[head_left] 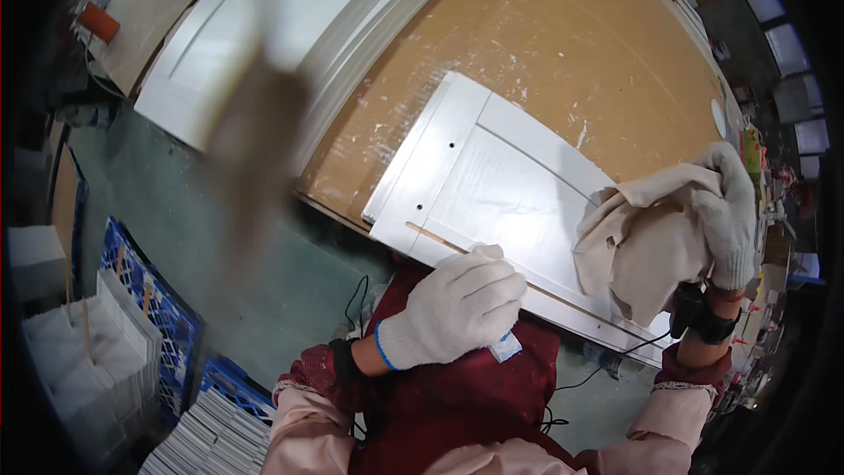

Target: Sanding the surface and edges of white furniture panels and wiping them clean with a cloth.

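A white panelled cabinet door (492, 185) lies flat on a brown workbench (563, 44), its near edge toward me. My left hand (453, 308), in a white knit glove, is closed around a small white tube-like thing (504, 347) and presses it against the door's near edge, beside a thin wooden stick (432, 237) lying on the frame. My right hand (725, 211), also gloved, grips a crumpled beige cloth (637, 246) resting on the door's right end.
A larger white panel (264, 26) lies on the bench at the back left. Blue crates (167, 317) with stacked white sheets stand on the green floor at my left. A blurred brown shape (255, 141) hangs in front of the lens.
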Motion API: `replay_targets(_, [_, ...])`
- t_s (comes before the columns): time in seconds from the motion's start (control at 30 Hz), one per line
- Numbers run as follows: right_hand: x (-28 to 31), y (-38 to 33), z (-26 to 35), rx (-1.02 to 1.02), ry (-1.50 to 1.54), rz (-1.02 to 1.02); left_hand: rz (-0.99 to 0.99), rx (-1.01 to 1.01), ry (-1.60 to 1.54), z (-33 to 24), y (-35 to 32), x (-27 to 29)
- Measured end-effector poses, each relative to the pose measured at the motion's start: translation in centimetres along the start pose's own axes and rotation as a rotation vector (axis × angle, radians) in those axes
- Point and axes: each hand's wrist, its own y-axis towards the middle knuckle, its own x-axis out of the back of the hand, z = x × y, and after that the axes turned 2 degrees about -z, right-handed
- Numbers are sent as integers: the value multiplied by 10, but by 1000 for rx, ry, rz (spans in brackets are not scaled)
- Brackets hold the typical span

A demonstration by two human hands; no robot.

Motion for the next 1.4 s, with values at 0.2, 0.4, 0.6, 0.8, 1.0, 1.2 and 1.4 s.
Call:
replay_targets(0.2, [-36, 9, 10, 116, -54, 10, 160, 65, 131, -5, 25, -6])
replay_targets(0.4, [-76, 43, 54, 380, -128, 82, 178, 79, 133, -5, 28, -8])
replay_targets(0.6, [-148, 83, 95, 503, -421, 248, 142, 106, 78, -5, 27, -11])
replay_targets(0.8, [-167, 104, 92, 474, -355, 234, 192, 95, 110, -2, 27, -10])
replay_targets(1.0, [-165, 93, 83, 576, -325, 207, 139, 159, 42, 0, 19, -10])
replay_targets(1.2, [-147, 86, 70, 512, -337, 213, 106, 104, 44, -1, 23, -12])
replay_targets(1.4, [-185, 102, 112, 614, -371, 143, 95, 101, 5, 0, 21, -18])
